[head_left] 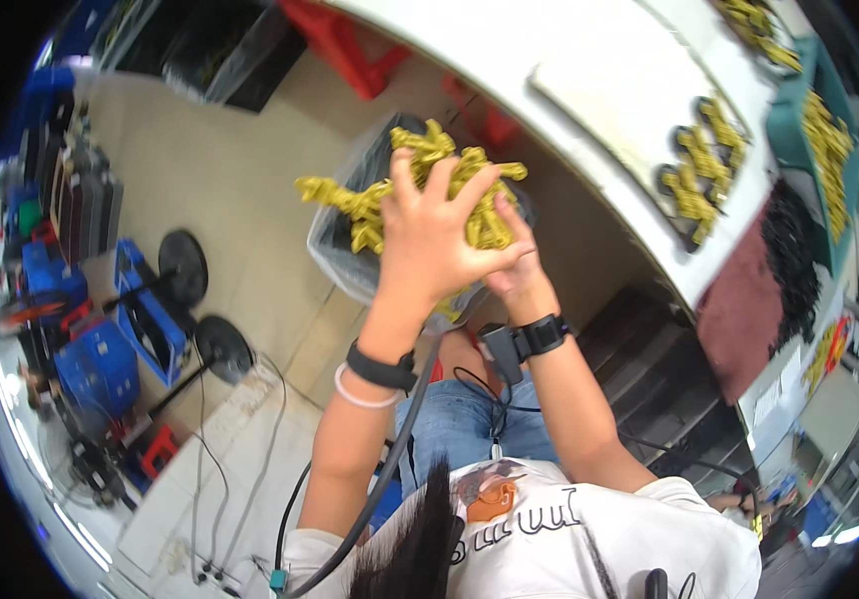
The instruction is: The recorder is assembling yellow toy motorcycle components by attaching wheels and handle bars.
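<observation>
At centre frame, a big tangled bunch of yellow plastic parts is clamped between both hands, held up above a clear-lined grey bin that sits on the floor just beside the white surface. Left hand is spread wide over the near side of the bunch, fingers splayed and curled into the pieces; right hand is pressed against the lower right of the bunch, mostly hidden behind the left, fingers closed on the parts as far as can be seen. A black wristband is worn on each wrist, plus a thin white band on the left. More yellow parts are seen at upper right: some laid on small black holders on a pale board on the surface, others heaped in a teal tray near the right edge. A dark red cloth is hung off the surface edge. Blue crates and black round-based stands are seen on the floor at left. Progress judged: a handful is lifted out of the bin but not yet carried to the surface; some pieces are already set out up there, and the bin's remaining content cannot be told, being hidden by the hands.
</observation>
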Demonstrator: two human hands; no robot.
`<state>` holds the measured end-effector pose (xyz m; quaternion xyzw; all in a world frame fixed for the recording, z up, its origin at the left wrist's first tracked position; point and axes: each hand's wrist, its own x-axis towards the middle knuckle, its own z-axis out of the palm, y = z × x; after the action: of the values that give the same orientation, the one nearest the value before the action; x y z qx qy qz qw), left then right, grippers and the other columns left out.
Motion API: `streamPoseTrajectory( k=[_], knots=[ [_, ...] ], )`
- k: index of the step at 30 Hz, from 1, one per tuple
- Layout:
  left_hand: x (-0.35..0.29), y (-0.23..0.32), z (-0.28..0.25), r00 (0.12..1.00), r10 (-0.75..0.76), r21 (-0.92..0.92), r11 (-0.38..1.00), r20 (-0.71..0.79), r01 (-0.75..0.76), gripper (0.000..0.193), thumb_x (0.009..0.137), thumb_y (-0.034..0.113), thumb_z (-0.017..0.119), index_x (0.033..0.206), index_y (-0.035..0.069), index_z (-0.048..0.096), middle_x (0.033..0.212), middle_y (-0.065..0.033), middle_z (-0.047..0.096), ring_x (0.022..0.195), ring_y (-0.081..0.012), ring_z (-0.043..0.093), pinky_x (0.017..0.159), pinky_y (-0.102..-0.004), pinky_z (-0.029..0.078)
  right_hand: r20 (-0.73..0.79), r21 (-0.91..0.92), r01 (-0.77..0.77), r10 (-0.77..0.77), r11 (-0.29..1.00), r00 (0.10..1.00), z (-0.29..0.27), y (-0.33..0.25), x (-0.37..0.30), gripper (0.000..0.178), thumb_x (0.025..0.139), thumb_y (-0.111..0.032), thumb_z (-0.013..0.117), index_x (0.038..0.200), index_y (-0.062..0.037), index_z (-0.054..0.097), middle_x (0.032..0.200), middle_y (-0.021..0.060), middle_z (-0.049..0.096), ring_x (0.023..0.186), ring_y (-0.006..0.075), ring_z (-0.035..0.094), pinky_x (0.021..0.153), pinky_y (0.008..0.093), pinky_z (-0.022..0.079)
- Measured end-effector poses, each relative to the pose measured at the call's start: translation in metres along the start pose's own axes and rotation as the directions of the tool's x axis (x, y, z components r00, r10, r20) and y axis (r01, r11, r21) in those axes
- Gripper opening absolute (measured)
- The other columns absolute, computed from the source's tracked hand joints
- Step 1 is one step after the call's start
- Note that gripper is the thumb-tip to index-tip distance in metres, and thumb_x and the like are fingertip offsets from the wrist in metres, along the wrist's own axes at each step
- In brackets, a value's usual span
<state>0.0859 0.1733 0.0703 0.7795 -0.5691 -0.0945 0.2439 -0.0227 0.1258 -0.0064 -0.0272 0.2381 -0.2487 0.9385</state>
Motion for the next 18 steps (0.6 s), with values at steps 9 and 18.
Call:
streamPoseTrajectory(
  k=[9, 18],
  knots=[
    [0.072, 0.128, -0.090, 0.964, 0.260, 0.147, 0.957, -0.048, -0.251, 0.065, 0.060, 0.043, 0.080, 0.118, 0.018, 0.063, 0.117, -0.0107, 0.055, 0.120, -0.0439, 0.034, 0.099, -0.0551, 0.035, 0.193, 0.123, 0.146, -0.168, 0.982, 0.967, 0.106, -0.093, -0.051, 0.041, 0.097, -0.032, 0.053, 0.128, -0.0055, 0.048, 0.119, 0.0098, 0.060, 0.110, 0.0202, 0.059, 0.095, 0.0361, 0.049],
    [0.204, 0.325, -0.021, 0.774, 0.624, -0.019, 0.777, -0.109, -0.629, 0.069, 0.061, 0.062, 0.073, 0.115, 0.020, 0.064, 0.110, -0.0121, 0.058, 0.119, -0.0467, 0.035, 0.085, -0.0584, 0.041, 0.119, 0.099, 0.593, -0.601, 0.799, 0.791, 0.107, -0.318, -0.138, 0.042, 0.099, -0.033, 0.048, 0.132, -0.0061, 0.045, 0.122, 0.0100, 0.058, 0.111, 0.0202, 0.059, 0.093, 0.0359, 0.051]
  ],
)
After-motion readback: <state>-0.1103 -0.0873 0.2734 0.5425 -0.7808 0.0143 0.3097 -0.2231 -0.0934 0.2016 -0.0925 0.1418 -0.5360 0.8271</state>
